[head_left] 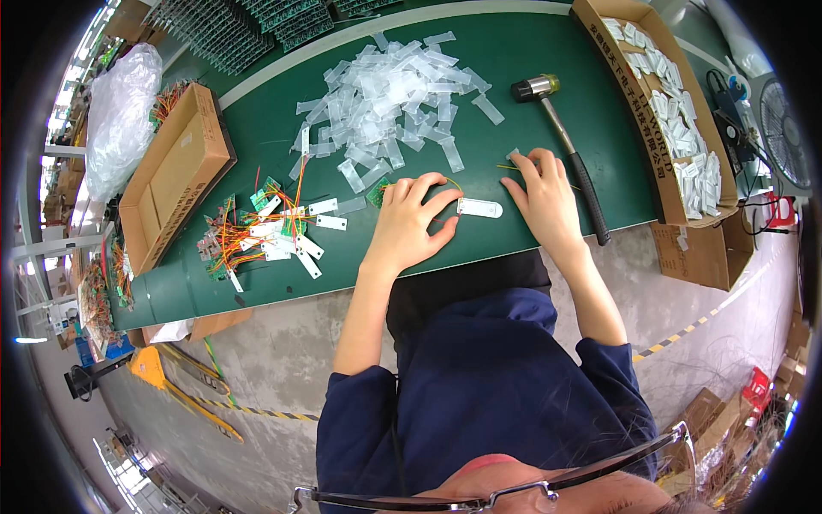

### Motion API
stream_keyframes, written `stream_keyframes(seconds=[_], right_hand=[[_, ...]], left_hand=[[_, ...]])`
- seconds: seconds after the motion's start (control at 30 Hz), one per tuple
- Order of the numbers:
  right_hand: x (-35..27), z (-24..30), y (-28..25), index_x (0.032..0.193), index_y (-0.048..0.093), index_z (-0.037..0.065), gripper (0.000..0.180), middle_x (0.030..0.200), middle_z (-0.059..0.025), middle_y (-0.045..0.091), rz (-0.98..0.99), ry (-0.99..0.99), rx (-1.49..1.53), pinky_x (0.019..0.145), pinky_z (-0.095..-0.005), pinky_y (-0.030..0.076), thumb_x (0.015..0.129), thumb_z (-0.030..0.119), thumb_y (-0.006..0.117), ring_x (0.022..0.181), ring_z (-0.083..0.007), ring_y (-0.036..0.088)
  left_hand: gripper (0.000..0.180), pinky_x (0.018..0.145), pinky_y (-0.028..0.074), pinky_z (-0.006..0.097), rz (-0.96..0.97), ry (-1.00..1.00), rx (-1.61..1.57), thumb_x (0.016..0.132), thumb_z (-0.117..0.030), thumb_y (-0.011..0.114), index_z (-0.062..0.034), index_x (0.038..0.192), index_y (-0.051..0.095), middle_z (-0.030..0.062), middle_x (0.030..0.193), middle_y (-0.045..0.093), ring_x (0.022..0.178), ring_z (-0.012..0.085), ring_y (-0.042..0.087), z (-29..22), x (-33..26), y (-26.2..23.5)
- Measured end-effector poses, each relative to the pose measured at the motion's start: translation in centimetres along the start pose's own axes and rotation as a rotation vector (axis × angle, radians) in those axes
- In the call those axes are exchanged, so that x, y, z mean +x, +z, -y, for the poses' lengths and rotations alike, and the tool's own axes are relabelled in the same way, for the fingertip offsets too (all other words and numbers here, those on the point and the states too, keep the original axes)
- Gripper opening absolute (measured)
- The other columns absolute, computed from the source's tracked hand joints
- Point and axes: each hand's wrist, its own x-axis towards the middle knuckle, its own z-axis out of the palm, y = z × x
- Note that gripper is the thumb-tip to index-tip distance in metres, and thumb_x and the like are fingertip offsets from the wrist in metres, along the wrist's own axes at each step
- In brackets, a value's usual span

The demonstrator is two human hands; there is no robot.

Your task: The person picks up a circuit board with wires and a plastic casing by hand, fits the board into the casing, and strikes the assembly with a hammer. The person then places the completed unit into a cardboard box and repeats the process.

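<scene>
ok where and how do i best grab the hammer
Probably by its black grip, coming from your side: the hammer lies with its head away from you and its grip end toward you, just right of your right hand.

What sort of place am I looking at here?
Probably an electronics assembly workshop: green circuit boards with wires lie on the worktable, near a heap of translucent plastic sleeves, and a yellow pallet truck stands on the floor beyond.
</scene>
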Motion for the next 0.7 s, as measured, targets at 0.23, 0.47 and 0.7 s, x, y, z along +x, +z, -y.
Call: stream_keyframes(seconds=[0.23, 0.47, 0.7], right_hand=[[-0.3, 0.4, -0.9, 0.100, 0.069, 0.005, 0.019, 0.098, -0.0088, 0.058, 0.040, -0.203, 0.257, 0.076, -0.0352, 0.049, 0.081, 0.004, 0.069, 0.092, -0.0261, 0.056], [-1.5, 1.4, 1.0, 0.094, 0.073, 0.006, 0.021, 0.096, -0.0043, 0.061, 0.159, -0.242, 0.478, 0.072, -0.0314, 0.049, 0.076, -0.003, 0.071, 0.088, -0.0211, 0.056], [-1.8, 1.7, 1.7, 0.091, 0.073, 0.005, 0.019, 0.094, -0.0040, 0.062, 0.110, -0.135, 0.571, 0.072, -0.0323, 0.049, 0.074, -0.003, 0.071, 0.084, -0.0207, 0.057]], left_hand=[[0.032, 0.088, 0.040, 0.038, 0.001, 0.003, 0.001, 0.078, -0.023, 0.070, -0.0203, 0.109, 0.066, -0.0006, 0.117, 0.055, 0.101, 0.0248, 0.049, 0.1, -0.1, -0.1], [0.034, 0.090, 0.037, 0.038, 0.001, -0.028, -0.051, 0.075, -0.022, 0.073, -0.0214, 0.108, 0.067, -0.0025, 0.118, 0.054, 0.100, 0.0232, 0.049, 0.1, 0.0, -0.1], [0.034, 0.087, 0.040, 0.038, 0.014, -0.024, -0.039, 0.076, -0.022, 0.072, -0.0198, 0.109, 0.067, -0.0018, 0.118, 0.054, 0.101, 0.0240, 0.049, 0.2, 0.0, -0.2]])
